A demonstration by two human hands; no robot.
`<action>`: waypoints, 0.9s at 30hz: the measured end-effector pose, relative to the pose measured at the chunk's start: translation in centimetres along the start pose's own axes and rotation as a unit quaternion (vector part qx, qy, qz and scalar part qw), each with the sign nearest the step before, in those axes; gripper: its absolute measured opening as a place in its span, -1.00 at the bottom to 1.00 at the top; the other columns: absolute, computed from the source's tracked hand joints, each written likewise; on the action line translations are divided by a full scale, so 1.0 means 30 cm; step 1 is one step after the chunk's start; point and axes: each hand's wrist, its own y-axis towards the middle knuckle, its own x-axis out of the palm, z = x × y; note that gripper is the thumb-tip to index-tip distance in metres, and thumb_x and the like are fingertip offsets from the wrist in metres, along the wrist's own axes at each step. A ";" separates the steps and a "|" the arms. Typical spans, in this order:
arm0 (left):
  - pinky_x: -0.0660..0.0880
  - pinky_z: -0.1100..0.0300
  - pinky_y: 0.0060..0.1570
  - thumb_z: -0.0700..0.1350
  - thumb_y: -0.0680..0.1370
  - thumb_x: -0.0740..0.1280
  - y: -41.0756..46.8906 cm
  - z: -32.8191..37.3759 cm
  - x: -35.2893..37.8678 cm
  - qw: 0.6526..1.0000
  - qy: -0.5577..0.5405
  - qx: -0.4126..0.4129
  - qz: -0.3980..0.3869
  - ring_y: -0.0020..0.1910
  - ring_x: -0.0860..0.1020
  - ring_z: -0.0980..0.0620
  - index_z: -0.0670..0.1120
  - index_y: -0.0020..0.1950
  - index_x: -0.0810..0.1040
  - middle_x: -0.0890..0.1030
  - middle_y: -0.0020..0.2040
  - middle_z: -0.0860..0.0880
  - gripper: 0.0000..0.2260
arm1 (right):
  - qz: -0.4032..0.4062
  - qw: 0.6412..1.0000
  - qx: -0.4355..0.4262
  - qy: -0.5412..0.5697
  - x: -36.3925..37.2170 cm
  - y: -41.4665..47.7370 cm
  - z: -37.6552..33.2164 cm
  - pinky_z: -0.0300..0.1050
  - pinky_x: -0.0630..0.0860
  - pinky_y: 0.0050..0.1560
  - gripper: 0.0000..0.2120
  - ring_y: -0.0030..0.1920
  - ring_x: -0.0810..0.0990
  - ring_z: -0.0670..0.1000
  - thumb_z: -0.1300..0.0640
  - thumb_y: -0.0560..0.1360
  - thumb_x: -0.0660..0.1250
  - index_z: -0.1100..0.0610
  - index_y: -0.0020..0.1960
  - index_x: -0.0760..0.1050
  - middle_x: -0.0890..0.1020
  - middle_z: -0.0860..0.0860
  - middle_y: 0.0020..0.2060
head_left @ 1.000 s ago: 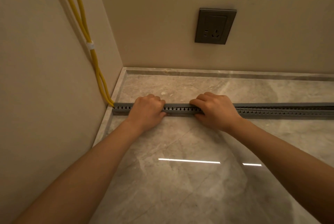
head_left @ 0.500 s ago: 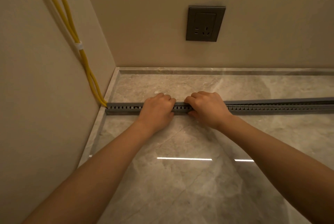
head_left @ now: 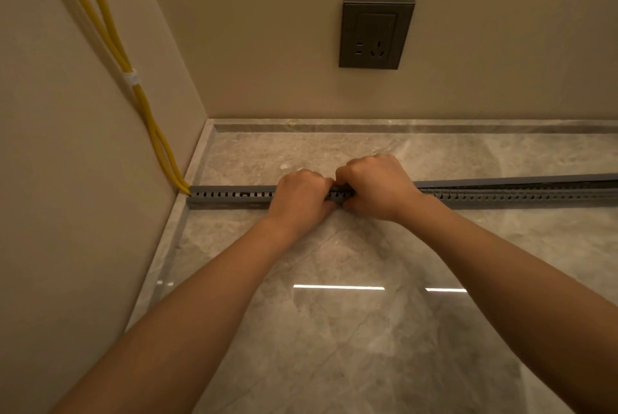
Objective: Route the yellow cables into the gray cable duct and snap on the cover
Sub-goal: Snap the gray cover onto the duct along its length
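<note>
A long gray slotted cable duct [head_left: 234, 197] lies across the marble floor from the left wall to the right edge. Two yellow cables [head_left: 152, 132] run down the left wall, bound by a white tie [head_left: 131, 78], and enter the duct's left end. My left hand [head_left: 301, 201] and my right hand [head_left: 376, 188] sit side by side on the duct, fingers curled over its gray cover. Left of my hands the cover lies flat on the duct. Right of them the cover [head_left: 518, 178] stands slightly raised above the duct, with a dark gap beneath.
A dark gray wall socket [head_left: 376, 34] sits on the back wall above the floor. A marble skirting strip [head_left: 401, 127] runs along the back wall and another along the left wall. Glossy marble floor [head_left: 334, 330] stretches in front of the duct.
Both hands have slid to the right along the duct and drawn together until they almost touch. The camera view has shifted a little.
</note>
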 end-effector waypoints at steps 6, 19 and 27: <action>0.40 0.10 -0.14 0.07 0.56 0.22 0.007 -0.005 0.004 1.000 0.020 0.018 -0.008 -0.08 0.56 -0.07 -0.10 0.05 0.59 0.64 -0.09 -0.09 -0.71 | 0.006 1.000 -0.009 0.004 0.011 0.007 0.005 -0.15 0.28 -0.24 -0.83 -0.14 0.58 0.15 0.07 0.43 0.31 0.10 -0.04 0.58 0.64 0.05 -0.17; 0.35 0.14 -0.25 -0.03 0.53 0.22 -0.010 0.018 0.008 1.000 0.001 -0.004 0.016 0.02 0.48 -0.02 -0.09 0.01 0.55 0.60 -0.07 -0.03 -0.81 | 0.141 0.988 0.021 0.063 0.119 -0.080 -0.012 -0.08 0.43 -0.44 -0.81 -0.27 0.54 0.12 0.15 0.37 0.41 0.15 -0.03 0.54 0.58 0.07 -0.25; 0.31 0.16 -0.24 -0.01 0.48 0.24 0.016 0.014 0.009 1.000 0.004 0.009 -0.014 0.02 0.48 -0.02 -0.05 0.01 0.54 0.58 -0.05 -0.01 -0.81 | 0.104 0.990 0.083 0.037 0.097 -0.146 0.044 -0.08 0.45 -0.38 -0.75 -0.24 0.57 0.12 0.17 0.34 0.44 0.14 0.01 0.57 0.61 0.07 -0.22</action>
